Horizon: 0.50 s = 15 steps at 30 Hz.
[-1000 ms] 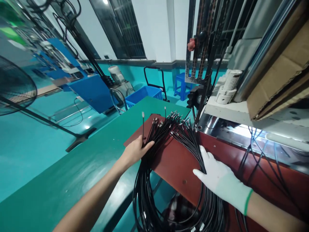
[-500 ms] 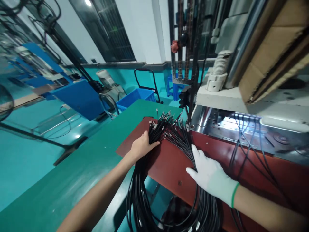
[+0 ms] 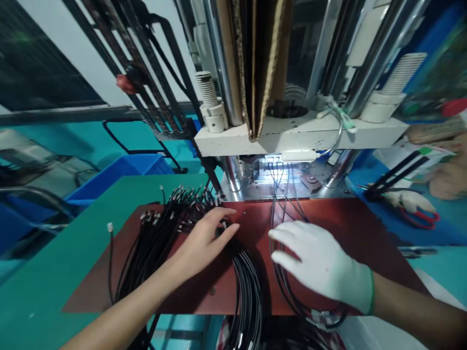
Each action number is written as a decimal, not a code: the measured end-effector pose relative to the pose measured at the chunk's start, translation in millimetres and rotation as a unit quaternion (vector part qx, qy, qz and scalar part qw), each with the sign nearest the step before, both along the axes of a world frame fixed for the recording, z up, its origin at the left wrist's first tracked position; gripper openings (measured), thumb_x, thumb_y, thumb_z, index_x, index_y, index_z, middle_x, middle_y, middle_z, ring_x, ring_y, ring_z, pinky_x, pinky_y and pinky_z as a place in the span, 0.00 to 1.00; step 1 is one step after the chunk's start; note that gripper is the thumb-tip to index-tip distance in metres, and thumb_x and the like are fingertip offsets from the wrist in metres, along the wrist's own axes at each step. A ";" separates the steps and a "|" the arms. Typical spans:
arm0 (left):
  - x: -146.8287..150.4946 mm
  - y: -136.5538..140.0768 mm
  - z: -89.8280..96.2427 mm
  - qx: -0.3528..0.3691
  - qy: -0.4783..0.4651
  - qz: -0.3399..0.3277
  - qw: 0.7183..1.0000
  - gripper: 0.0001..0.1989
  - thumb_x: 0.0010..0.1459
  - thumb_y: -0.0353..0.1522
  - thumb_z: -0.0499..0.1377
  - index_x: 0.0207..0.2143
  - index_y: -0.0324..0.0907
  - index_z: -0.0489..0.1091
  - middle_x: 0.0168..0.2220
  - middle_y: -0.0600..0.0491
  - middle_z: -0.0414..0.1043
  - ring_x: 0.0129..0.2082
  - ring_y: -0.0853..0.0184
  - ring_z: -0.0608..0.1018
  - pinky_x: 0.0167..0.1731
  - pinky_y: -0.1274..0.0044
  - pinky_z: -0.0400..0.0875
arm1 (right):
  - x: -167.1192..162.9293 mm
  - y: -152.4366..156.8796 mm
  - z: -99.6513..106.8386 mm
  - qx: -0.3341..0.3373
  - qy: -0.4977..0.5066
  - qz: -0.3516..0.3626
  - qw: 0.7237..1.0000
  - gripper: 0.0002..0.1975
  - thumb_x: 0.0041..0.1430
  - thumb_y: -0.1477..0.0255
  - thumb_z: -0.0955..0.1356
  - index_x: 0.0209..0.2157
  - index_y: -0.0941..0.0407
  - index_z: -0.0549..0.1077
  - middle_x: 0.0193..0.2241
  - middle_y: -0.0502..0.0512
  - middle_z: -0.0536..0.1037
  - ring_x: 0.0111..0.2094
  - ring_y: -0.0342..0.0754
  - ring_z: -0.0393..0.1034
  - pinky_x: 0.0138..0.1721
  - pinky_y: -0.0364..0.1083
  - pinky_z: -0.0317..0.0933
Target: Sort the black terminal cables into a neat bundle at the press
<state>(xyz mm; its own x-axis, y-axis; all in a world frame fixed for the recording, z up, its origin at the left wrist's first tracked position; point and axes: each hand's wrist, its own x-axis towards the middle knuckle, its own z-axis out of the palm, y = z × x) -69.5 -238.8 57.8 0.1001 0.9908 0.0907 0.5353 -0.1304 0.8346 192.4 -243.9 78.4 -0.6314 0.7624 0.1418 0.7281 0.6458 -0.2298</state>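
Observation:
My bare left hand (image 3: 204, 240) reaches over a bundle of black cables (image 3: 250, 277), thumb and fingers apart; whether it touches the cables I cannot tell. Left of it lies a larger bundle of black cables (image 3: 149, 257) with small pale connectors at the far ends, partly hidden by my forearm. My right hand (image 3: 317, 255), in a white glove with a green cuff, is over a few loose black cables (image 3: 274, 214), its fingers stretched out and slightly blurred. Those cables run into the lit bed (image 3: 282, 175) of a press.
A reddish-brown board (image 3: 346, 223) lies under the cables on a green table (image 3: 40, 287). Above the bed sits the press's white plate (image 3: 292, 138) with metal posts and cardboard (image 3: 251, 63). Red-handled scissors (image 3: 419, 216) lie right, a blue bin (image 3: 124, 172) stands left.
The view has swung right. My left hand has let go of the left cable bundle and shifted to the other one. My gloved hand has moved off that bundle towards the cables at the press.

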 end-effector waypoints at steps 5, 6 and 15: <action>85.8 59.1 -18.8 -0.266 -0.281 -0.013 0.922 0.13 0.52 0.37 0.65 0.36 0.37 0.71 0.35 0.49 0.74 0.36 0.67 0.75 0.40 0.76 0.68 | 63.0 34.8 -23.6 -0.014 0.007 -0.245 0.969 0.21 0.63 0.59 0.63 0.52 0.57 0.70 0.47 0.57 0.75 0.50 0.54 0.69 0.51 0.51 0.62; 98.7 68.5 -21.3 -0.304 -0.304 -0.015 0.903 0.14 0.53 0.39 0.64 0.33 0.36 0.70 0.33 0.48 0.74 0.33 0.67 0.76 0.38 0.77 0.68 | 65.3 35.9 -28.7 -0.050 -0.003 -0.271 0.961 0.23 0.63 0.58 0.62 0.54 0.58 0.69 0.47 0.58 0.75 0.49 0.55 0.70 0.50 0.52 0.63; 158.4 96.9 -49.4 -0.419 -0.475 -0.046 0.773 0.10 0.63 0.34 0.52 0.36 0.36 0.67 0.26 0.51 0.72 0.22 0.70 0.75 0.23 0.80 0.67 | 51.3 50.8 -33.3 -0.099 -0.040 -0.069 0.992 0.20 0.67 0.62 0.57 0.49 0.57 0.74 0.39 0.59 0.79 0.42 0.51 0.73 0.45 0.47 0.63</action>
